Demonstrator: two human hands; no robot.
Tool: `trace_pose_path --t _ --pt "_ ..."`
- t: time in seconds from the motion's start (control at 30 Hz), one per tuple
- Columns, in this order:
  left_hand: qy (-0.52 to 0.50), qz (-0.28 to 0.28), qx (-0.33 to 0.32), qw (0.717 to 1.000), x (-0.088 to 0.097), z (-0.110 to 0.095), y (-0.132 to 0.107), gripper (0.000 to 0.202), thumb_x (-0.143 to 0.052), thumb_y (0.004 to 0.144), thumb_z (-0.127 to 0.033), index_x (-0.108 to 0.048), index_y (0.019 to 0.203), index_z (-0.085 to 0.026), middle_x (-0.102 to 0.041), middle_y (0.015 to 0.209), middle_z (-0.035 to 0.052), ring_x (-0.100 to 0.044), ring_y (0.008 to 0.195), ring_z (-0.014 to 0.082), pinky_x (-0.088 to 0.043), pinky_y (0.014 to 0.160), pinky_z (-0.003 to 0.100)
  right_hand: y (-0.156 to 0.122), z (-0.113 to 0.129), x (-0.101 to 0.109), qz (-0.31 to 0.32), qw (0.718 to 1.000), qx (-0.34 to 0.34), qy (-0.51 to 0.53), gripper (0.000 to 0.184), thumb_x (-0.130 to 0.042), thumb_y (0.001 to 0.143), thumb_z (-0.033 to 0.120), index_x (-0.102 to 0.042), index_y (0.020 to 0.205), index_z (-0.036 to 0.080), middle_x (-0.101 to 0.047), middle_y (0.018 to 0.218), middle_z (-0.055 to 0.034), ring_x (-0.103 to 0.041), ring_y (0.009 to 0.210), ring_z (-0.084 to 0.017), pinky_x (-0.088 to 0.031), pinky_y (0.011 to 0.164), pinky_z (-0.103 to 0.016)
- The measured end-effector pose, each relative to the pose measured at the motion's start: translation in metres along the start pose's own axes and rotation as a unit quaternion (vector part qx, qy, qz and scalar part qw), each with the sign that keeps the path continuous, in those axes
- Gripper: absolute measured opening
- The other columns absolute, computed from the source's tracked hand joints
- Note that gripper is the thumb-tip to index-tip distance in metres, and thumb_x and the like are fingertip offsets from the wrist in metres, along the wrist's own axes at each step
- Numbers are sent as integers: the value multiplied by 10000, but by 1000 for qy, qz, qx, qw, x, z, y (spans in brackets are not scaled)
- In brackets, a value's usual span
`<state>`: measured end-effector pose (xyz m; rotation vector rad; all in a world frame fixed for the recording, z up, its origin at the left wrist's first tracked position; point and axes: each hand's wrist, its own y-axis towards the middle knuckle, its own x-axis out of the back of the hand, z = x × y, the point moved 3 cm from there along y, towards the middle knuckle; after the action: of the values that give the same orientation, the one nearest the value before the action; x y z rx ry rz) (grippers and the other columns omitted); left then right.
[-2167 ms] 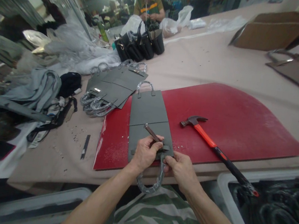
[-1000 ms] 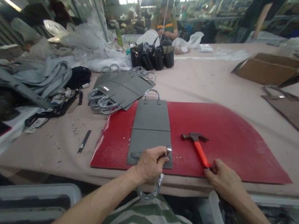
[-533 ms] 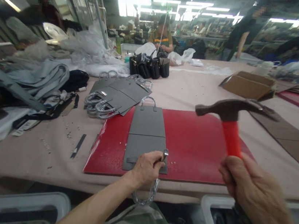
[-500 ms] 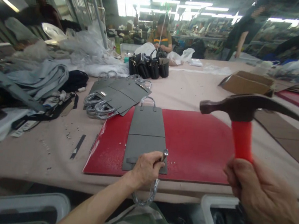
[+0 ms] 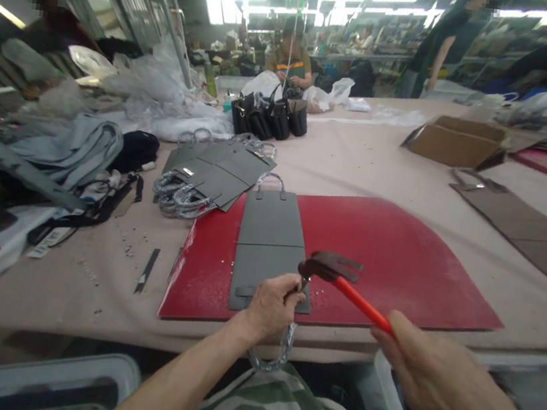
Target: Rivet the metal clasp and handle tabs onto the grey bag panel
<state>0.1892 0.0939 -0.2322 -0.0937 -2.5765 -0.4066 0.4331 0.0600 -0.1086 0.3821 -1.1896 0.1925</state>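
A claw hammer (image 5: 333, 267) with a red handle is in my right hand (image 5: 427, 360), its fingers wrapped around the grip. The hammer head meets the top of a short metal punch (image 5: 304, 282). My left hand (image 5: 271, 302) pinches that punch upright over the lower right part of a grey bag panel (image 5: 274, 222); its lower end is hidden by my fingers. The panel lies flat on a red board (image 5: 376, 265). One plastic-wrapped handle (image 5: 271, 181) is at its far end, and another wrapped handle (image 5: 270, 359) hangs over the table's near edge.
More grey panels (image 5: 222, 168) with wrapped handles are piled behind on the left. Black handbags (image 5: 269, 117) and a cardboard box (image 5: 456, 141) stand farther back. A brown panel (image 5: 527, 228) lies at right. Plastic bins (image 5: 35, 368) sit below the near edge. Several people are beyond the table.
My right hand has swung the hammer down and left, from raised at the right onto the punch. My left hand stays on the punch over the panel.
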Motion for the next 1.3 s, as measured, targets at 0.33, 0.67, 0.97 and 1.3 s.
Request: trace_pose_path --t 0.33,0.67,0.97,1.3 --pt "-19 -4 -11 1000 -1 5 -1 147 -618 880 -121 -693 968 -211 -735 1030 30 -684 955 193 -511 881 286 35 -66 -63 100 980 -136 108 375 -335 930 504 -437 680 243 -516 580 -26 -496 534 -180 -353 551 -308" --pt "-31 3 -34 999 3 3 -2 143 -594 903 -132 -670 998 -206 -725 1095 44 -672 1015 186 -511 946 293 47 -1 -130 -72 992 80 62 295 -533 959 302 -606 1192 138 -620 1192 -151 -567 1100 -289 -472 965 -419" --pt "-295 -129 177 930 27 29 2 282 -643 917 -420 -679 1011 -156 -738 1031 90 -721 918 196 -598 814 314 29 22 -172 -33 992 119 3 459 -596 937 252 -570 1373 112 -510 1397 -180 -439 1285 -348 -356 1121 -519" --pt "-31 -286 299 910 176 97 -32 407 -637 797 -542 -612 849 -139 -718 829 69 -696 721 180 -572 699 287 33 23 -169 -59 989 136 -19 418 -515 976 281 -566 1357 117 -521 1387 -174 -460 1282 -342 -376 1098 -516"
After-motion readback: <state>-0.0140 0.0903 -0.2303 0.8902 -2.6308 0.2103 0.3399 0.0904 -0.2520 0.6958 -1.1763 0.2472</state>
